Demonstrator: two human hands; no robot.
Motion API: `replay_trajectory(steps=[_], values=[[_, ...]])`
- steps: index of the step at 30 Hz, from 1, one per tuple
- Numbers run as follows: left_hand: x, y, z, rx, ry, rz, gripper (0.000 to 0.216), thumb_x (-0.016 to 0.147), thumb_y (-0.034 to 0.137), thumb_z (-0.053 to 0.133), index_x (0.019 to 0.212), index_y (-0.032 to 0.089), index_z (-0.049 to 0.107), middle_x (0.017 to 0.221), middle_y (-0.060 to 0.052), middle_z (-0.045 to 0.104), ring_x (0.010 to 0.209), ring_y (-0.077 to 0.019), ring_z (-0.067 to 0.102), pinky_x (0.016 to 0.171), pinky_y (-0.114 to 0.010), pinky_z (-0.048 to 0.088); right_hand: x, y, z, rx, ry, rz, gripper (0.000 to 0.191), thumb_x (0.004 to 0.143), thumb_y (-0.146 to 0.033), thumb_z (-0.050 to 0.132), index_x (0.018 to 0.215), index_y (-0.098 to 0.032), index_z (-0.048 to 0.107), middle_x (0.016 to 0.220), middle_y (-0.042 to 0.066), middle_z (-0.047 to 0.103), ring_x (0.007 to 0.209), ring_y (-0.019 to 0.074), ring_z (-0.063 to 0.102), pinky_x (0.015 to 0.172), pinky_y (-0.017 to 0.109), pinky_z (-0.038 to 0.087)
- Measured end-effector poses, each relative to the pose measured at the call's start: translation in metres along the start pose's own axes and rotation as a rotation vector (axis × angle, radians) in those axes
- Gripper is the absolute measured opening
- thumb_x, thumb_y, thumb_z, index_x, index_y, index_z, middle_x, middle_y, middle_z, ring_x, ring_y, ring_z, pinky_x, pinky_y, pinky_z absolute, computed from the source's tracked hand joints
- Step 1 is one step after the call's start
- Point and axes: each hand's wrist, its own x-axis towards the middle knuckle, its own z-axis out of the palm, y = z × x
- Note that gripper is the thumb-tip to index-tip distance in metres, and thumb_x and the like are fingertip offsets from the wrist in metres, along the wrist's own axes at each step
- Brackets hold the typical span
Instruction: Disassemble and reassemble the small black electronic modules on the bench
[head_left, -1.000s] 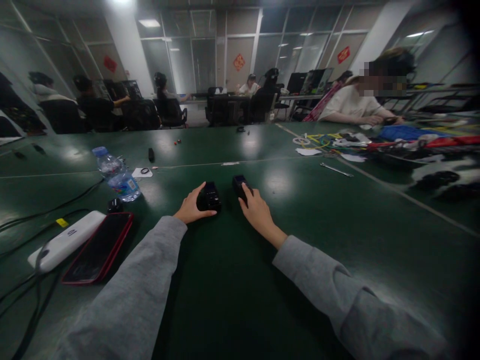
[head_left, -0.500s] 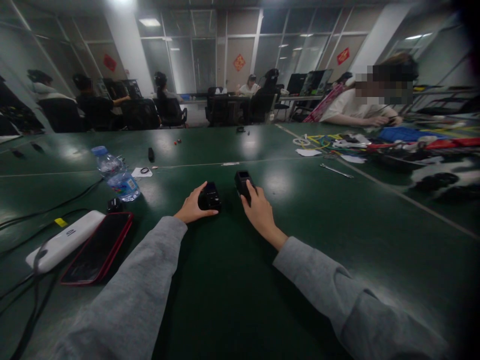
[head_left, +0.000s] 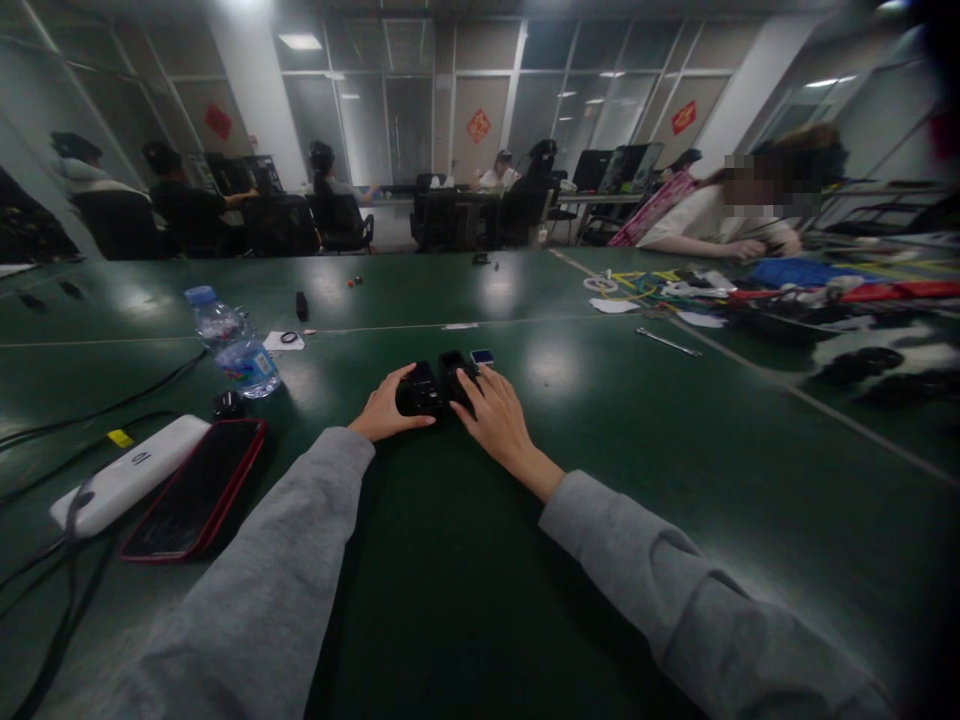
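Left hand (head_left: 386, 408) cupped round black device (head_left: 421, 390), right hand (head_left: 496, 415) half-curled, gripping black box (head_left: 451, 364); hold sides lightly, clear of small square (head_left: 482, 357).

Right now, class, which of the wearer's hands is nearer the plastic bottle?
Left. The left hand is right of the plastic bottle, cupping a black device; the right hand is farther right, on a second black object.

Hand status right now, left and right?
Left hand: closed around a glossy black boxy device, between thumb and fingers.
Right hand: fingers on a dark black rectangular box; whether gripped cannot be told.
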Motion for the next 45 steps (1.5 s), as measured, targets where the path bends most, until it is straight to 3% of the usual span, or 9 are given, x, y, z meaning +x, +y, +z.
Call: replay_trajectory(steps=[6, 14, 20, 24, 30, 34, 37, 40, 45], values=[[0.000, 0.000, -0.001, -0.012, 0.003, 0.003, 0.103, 0.059, 0.055, 0.083, 0.144, 0.026, 0.033, 0.145, -0.015, 0.045, 0.132, -0.0357, 0.046, 0.109, -0.060, 0.034, 0.000, 0.001, 0.003, -0.017, -0.027, 0.001, 0.053, 0.099, -0.043, 0.044, 0.143, -0.012, 0.043, 0.138, 0.018, 0.046, 0.139, 0.0327, 0.027, 0.110, 0.052, 0.032], [0.000, 0.003, 0.000, -0.116, 0.039, 0.021, 0.098, 0.057, 0.050, 0.086, 0.138, 0.025, 0.037, 0.143, -0.015, 0.044, 0.131, -0.0330, 0.046, 0.109, -0.057, 0.035, 0.000, 0.001, -0.005, 0.044, 0.095, 0.102, 0.048, 0.103, -0.041, 0.031, 0.140, -0.014, 0.045, 0.141, 0.016, 0.042, 0.140, 0.0299, 0.023, 0.110, 0.051, 0.032], [0.004, 0.017, -0.045, -0.202, 0.119, 0.016, 0.096, 0.060, 0.045, 0.085, 0.140, 0.030, 0.034, 0.150, -0.012, 0.037, 0.137, -0.0341, 0.038, 0.109, -0.055, 0.036, 0.000, 0.005, -0.004, 0.107, 0.187, 0.113, 0.044, 0.104, -0.038, 0.030, 0.136, -0.014, 0.049, 0.137, 0.015, 0.046, 0.137, 0.0278, 0.029, 0.109, 0.048, 0.033], [-0.003, 0.005, -0.069, -0.249, 0.124, -0.024, 0.095, 0.060, 0.042, 0.086, 0.139, 0.030, 0.035, 0.150, -0.012, 0.036, 0.137, -0.0364, 0.036, 0.108, -0.056, 0.034, 0.000, 0.008, -0.001, 0.139, 0.237, 0.115, 0.042, 0.103, -0.038, 0.032, 0.131, -0.014, 0.053, 0.132, 0.015, 0.050, 0.133, 0.0288, 0.034, 0.107, 0.048, 0.035], [-0.020, -0.030, -0.051, -0.320, 0.034, -0.162, 0.098, 0.055, 0.037, 0.088, 0.138, 0.025, 0.038, 0.144, -0.017, 0.042, 0.133, -0.0363, 0.043, 0.108, -0.057, 0.036, 0.000, 0.009, -0.001, 0.188, 0.274, 0.147, 0.040, 0.103, -0.037, 0.031, 0.128, -0.014, 0.052, 0.130, 0.014, 0.052, 0.130, 0.0280, 0.037, 0.105, 0.047, 0.035], [-0.020, -0.044, -0.044, -0.329, -0.054, -0.170, 0.101, 0.053, 0.034, 0.089, 0.140, 0.029, 0.039, 0.140, -0.014, 0.049, 0.132, -0.0365, 0.045, 0.112, -0.062, 0.027, 0.000, 0.010, -0.001, 0.230, 0.303, 0.188, 0.038, 0.102, -0.037, 0.032, 0.126, -0.014, 0.051, 0.126, 0.013, 0.053, 0.127, 0.0276, 0.040, 0.104, 0.046, 0.036], [-0.018, -0.054, -0.048, -0.319, -0.072, -0.169, 0.109, 0.051, 0.037, 0.090, 0.145, 0.031, 0.034, 0.149, -0.014, 0.039, 0.140, -0.0388, 0.034, 0.115, -0.063, 0.021, 0.000, 0.014, 0.002, 0.259, 0.313, 0.220, 0.037, 0.102, -0.035, 0.032, 0.125, -0.015, 0.052, 0.123, 0.013, 0.055, 0.123, 0.0277, 0.042, 0.102, 0.046, 0.037], [-0.014, -0.061, -0.052, -0.388, 0.005, -0.190, 0.111, 0.057, 0.048, 0.086, 0.149, 0.030, 0.027, 0.157, -0.016, 0.025, 0.142, -0.0407, 0.029, 0.114, -0.063, 0.023, 0.001, 0.018, 0.006, 0.284, 0.319, 0.252, 0.035, 0.100, -0.032, 0.033, 0.123, -0.015, 0.053, 0.120, 0.013, 0.056, 0.119, 0.0277, 0.045, 0.099, 0.046, 0.039], [-0.012, -0.062, -0.051, -0.519, 0.133, -0.249, 0.100, 0.066, 0.062, 0.075, 0.147, 0.022, 0.032, 0.149, -0.019, 0.040, 0.137, -0.0396, 0.039, 0.112, -0.061, 0.029, 0.001, 0.019, 0.006, 0.275, 0.303, 0.208, 0.029, 0.097, -0.024, 0.037, 0.116, -0.016, 0.057, 0.119, 0.013, 0.057, 0.119, 0.0282, 0.045, 0.100, 0.048, 0.040]])
